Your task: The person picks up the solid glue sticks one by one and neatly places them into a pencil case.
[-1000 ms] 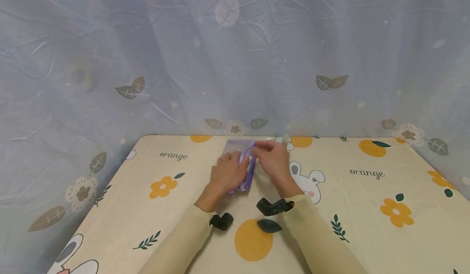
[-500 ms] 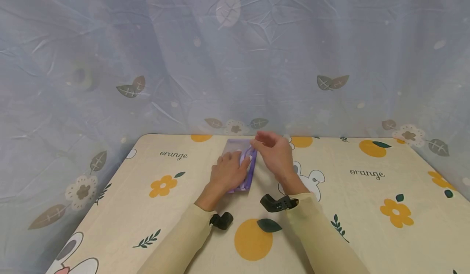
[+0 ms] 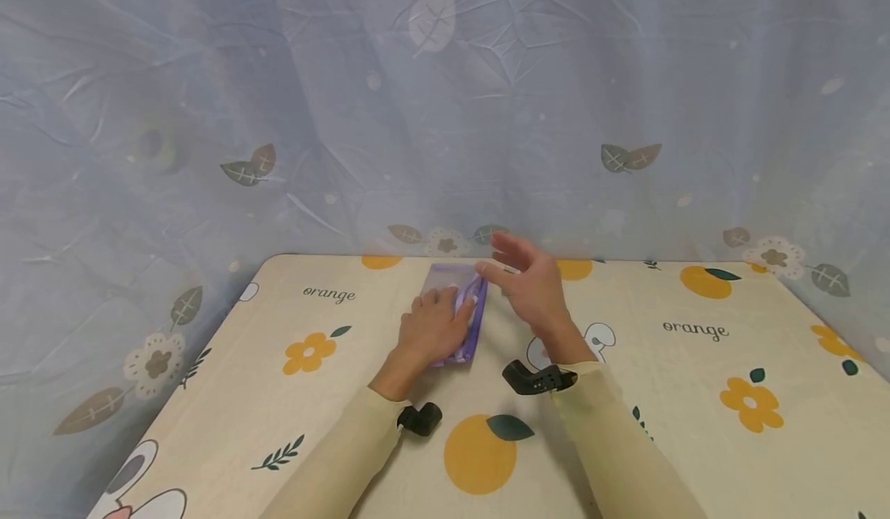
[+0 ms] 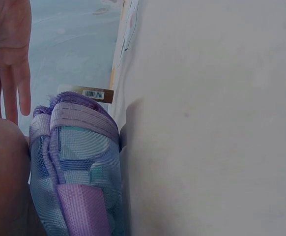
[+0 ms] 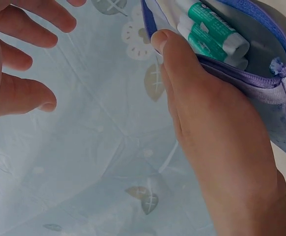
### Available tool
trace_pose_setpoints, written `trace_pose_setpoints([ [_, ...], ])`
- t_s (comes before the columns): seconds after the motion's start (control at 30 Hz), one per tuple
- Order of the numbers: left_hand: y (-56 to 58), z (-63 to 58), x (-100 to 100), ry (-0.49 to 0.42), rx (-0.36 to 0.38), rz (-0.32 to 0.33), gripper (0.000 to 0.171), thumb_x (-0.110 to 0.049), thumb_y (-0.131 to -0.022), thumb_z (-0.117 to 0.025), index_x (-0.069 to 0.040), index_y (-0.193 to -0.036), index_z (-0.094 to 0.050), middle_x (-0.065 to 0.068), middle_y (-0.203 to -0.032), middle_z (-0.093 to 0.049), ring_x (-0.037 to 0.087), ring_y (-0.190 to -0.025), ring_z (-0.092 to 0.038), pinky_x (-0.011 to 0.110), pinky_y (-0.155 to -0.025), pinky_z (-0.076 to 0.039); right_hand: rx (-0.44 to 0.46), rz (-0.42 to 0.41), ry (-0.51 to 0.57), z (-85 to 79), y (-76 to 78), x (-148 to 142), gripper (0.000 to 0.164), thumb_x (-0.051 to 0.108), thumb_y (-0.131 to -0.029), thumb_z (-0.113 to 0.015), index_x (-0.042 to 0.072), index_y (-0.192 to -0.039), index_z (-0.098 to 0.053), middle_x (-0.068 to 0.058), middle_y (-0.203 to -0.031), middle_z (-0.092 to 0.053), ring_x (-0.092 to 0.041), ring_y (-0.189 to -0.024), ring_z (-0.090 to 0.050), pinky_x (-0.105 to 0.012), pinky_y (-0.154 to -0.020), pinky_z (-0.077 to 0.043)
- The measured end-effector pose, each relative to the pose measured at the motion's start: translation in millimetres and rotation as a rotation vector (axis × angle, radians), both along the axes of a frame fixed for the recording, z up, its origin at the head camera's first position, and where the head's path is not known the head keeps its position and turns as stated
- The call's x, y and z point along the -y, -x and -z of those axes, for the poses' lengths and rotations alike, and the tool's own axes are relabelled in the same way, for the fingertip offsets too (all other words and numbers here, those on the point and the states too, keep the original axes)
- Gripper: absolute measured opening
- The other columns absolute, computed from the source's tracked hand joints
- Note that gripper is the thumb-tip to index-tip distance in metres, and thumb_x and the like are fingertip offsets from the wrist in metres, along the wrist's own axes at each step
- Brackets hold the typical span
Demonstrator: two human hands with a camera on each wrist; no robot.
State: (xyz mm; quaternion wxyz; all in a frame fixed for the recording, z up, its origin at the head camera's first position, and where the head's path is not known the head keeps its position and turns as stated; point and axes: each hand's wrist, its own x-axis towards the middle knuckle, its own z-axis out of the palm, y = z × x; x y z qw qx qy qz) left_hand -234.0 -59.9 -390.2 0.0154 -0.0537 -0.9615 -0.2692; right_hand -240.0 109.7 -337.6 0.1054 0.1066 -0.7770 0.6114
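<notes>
A purple-edged mesh zip pouch (image 3: 438, 275) lies near the table's far edge. My left hand (image 3: 433, 326) rests on top of it with straight fingers, its thumb along the zip side. In the right wrist view the zip gapes, and green-and-white tubes (image 5: 214, 32) show inside. My right hand (image 3: 531, 283) is raised at the pouch's far right corner. Its fingers are spread and hold nothing, and the thumb tip is close to the zip's end. In the left wrist view the pouch's short side (image 4: 86, 147) faces the camera.
A small barcoded item (image 4: 95, 94) shows behind the pouch in the left wrist view. The tablecloth (image 3: 361, 418) is cream with printed oranges and flowers. A bluish patterned curtain (image 3: 445, 117) hangs directly behind the table.
My right hand has let go of the pouch's zip side, lifted and moved right, its fingers spreading. The left hand and the pouch stay in place.
</notes>
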Motion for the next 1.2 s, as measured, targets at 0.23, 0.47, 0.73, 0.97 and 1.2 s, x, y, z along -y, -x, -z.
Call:
trace_pose_setpoints([
  [0.23,0.3,0.2,1,0.009,0.004,0.007,0.068,-0.056,-0.111,-0.035,-0.012,-0.161,-0.045,0.022,-0.161,-0.048,0.047,-0.148,-0.044,0.07,-0.116,-0.038,-0.005,0.009,0.018,-0.3,2.9,-4,0.061,0.02,-0.095,-0.081,0.012,-0.151,-0.059,-0.006,-0.154,-0.062,-0.03,-0.141,-0.061,-0.051,-0.112,-0.053],
  [0.47,-0.2,-1.1,1,0.017,0.008,0.012,0.068,-0.056,-0.111,-0.034,-0.011,-0.161,-0.044,0.022,-0.162,-0.047,0.047,-0.149,-0.043,0.071,-0.116,-0.037,-0.035,0.05,0.019,-3.3,4.7,-14,0.06,0.018,-0.096,-0.08,0.011,-0.151,-0.058,-0.011,-0.152,-0.063,-0.03,-0.139,-0.063,-0.052,-0.11,-0.054],
  [0.73,-0.1,0.2,1,0.015,0.008,0.013,0.067,-0.055,-0.111,-0.034,-0.011,-0.161,-0.044,0.023,-0.163,-0.045,0.048,-0.15,-0.042,0.071,-0.117,-0.037,-0.013,0.127,0.01,-4.4,8.0,-28,0.058,0.022,-0.097,-0.079,0.015,-0.151,-0.06,-0.009,-0.151,-0.064,-0.026,-0.139,-0.063,-0.022,-0.091,-0.056],
  [0.97,-0.1,1.6,1,0.013,0.005,0.008,0.068,-0.055,-0.111,-0.035,-0.011,-0.162,-0.044,0.023,-0.164,-0.044,0.047,-0.151,-0.042,0.071,-0.117,-0.037,-0.024,0.147,0.055,-7.6,6.9,-39,0.058,0.019,-0.097,-0.078,0.012,-0.151,-0.058,-0.012,-0.151,-0.063,-0.028,-0.14,-0.062,-0.041,-0.114,-0.052],
  [1.2,-0.9,2.1,0,0.003,-0.003,0.007,0.067,-0.055,-0.111,-0.036,-0.011,-0.161,-0.044,0.022,-0.163,-0.045,0.046,-0.15,-0.042,0.07,-0.117,-0.037,-0.025,0.189,0.094,-7.4,12.9,-49,0.057,0.016,-0.096,-0.079,0.012,-0.15,-0.06,-0.012,-0.15,-0.064,-0.028,-0.14,-0.062,-0.038,-0.115,-0.051],
])
